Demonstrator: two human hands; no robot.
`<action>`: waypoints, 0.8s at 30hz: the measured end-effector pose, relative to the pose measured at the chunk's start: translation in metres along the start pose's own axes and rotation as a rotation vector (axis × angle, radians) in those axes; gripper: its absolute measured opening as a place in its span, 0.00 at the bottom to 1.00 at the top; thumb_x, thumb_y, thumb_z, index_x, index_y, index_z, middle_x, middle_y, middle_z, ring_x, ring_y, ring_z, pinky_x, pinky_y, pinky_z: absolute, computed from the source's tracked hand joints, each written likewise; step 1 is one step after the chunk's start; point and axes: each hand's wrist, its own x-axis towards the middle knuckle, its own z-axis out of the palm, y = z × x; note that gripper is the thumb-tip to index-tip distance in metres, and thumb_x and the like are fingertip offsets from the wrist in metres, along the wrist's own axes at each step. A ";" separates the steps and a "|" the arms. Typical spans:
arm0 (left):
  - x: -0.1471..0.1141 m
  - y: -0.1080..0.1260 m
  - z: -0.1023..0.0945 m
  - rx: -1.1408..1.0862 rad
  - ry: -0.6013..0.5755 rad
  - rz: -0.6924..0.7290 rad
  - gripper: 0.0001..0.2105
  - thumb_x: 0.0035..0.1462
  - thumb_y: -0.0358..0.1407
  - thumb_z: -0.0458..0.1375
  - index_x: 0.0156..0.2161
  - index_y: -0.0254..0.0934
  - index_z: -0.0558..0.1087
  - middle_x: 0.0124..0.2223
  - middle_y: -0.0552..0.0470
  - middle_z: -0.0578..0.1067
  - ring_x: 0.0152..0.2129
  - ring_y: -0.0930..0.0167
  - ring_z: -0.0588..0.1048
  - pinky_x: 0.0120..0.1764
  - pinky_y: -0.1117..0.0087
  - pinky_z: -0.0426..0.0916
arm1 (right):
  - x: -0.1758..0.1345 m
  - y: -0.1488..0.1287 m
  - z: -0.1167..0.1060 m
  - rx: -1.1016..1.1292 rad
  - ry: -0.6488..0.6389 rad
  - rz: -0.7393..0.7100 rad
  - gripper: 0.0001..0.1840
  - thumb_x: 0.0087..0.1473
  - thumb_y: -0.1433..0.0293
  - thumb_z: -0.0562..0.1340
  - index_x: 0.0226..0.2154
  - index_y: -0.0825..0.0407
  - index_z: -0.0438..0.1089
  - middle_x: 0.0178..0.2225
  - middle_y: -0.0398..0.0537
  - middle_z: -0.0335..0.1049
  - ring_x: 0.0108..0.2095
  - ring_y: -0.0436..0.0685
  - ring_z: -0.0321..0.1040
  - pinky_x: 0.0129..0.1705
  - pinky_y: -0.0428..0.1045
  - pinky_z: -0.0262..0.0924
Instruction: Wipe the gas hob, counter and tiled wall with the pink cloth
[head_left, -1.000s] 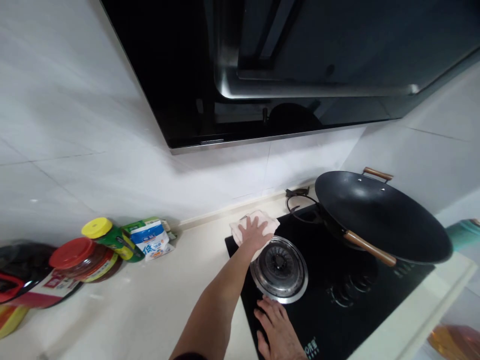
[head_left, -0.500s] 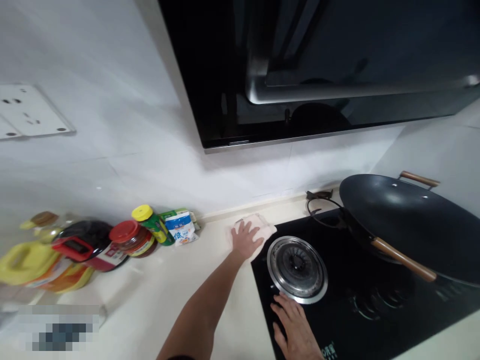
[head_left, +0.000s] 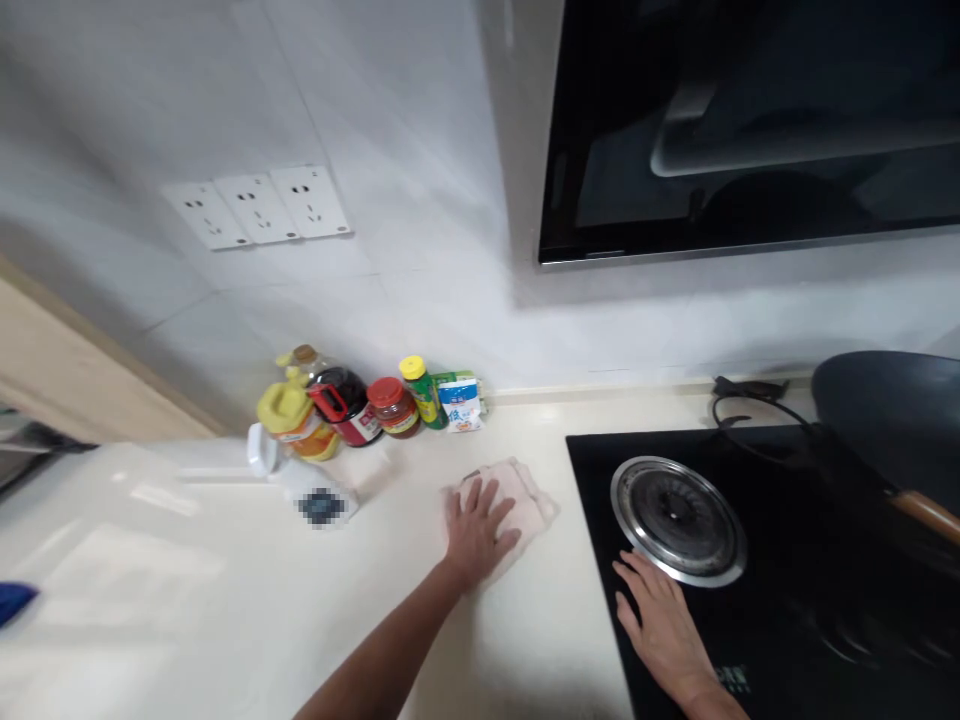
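Currently, pink cloth (head_left: 529,500): it lies spread on the white counter (head_left: 225,610), just beside the left edge of the black cooktop (head_left: 787,650), well in front of the wall.
Left hand (head_left: 478,535): it is laid palm down upon the pink cloth, with the fingers apart and the thumb out to the right; it covers the cloth rather than clasps it.
Right hand (head_left: 664,630): it is loosely extended over the cooktop, its fingertips near the rim of the round burner (head_left: 679,520), and I see nothing held in it (whether the palm presses the glass, I cannot tell).
Seasonings: behind the cloth, near the wall, there are a blue-and-white packet (head_left: 461,403), a green shaker (head_left: 426,397) with yellow cap and a red-lidded jar (head_left: 394,412); they bound the space on that side.
Bottles: farther left are a dark bottle (head_left: 352,410) with red handle and a yellow jug (head_left: 300,425); before them is a white bottle (head_left: 296,475), upright or lying, I cannot tell.
Wok (head_left: 885,420): it occupies the right side, cut by the picture's edge, with a dark ring (head_left: 731,430) near it.
Hood (head_left: 712,180): it hangs above the cooktop.
Sockets (head_left: 259,210): three white plates are on the wall.
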 end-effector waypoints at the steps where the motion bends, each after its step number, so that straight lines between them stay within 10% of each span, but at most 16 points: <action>1: -0.016 -0.007 -0.002 -0.005 -0.002 -0.025 0.26 0.65 0.58 0.53 0.66 0.65 0.67 0.77 0.59 0.54 0.74 0.53 0.49 0.70 0.38 0.45 | -0.001 0.001 0.001 -0.007 0.002 -0.003 0.21 0.66 0.64 0.56 0.57 0.51 0.72 0.62 0.56 0.69 0.65 0.68 0.62 0.66 0.65 0.56; 9: 0.003 -0.079 -0.044 -0.029 0.029 -0.485 0.30 0.68 0.57 0.46 0.69 0.50 0.65 0.77 0.46 0.52 0.74 0.46 0.47 0.67 0.30 0.46 | -0.002 0.004 0.003 -0.042 0.018 -0.025 0.21 0.66 0.63 0.53 0.55 0.52 0.73 0.60 0.56 0.71 0.63 0.67 0.64 0.65 0.64 0.57; 14: 0.014 -0.085 -0.046 -0.053 0.041 -0.626 0.33 0.68 0.58 0.42 0.71 0.46 0.61 0.78 0.41 0.50 0.74 0.43 0.44 0.66 0.27 0.45 | -0.002 0.006 0.001 -0.026 -0.016 0.018 0.23 0.67 0.64 0.51 0.56 0.51 0.73 0.62 0.54 0.70 0.65 0.66 0.63 0.66 0.64 0.58; 24: -0.157 0.024 -0.009 -0.002 0.000 -0.521 0.29 0.67 0.55 0.50 0.70 0.55 0.63 0.78 0.53 0.49 0.75 0.49 0.44 0.71 0.35 0.44 | 0.001 0.009 0.003 0.025 0.015 -0.006 0.22 0.66 0.66 0.52 0.55 0.53 0.74 0.60 0.57 0.70 0.64 0.66 0.63 0.66 0.65 0.57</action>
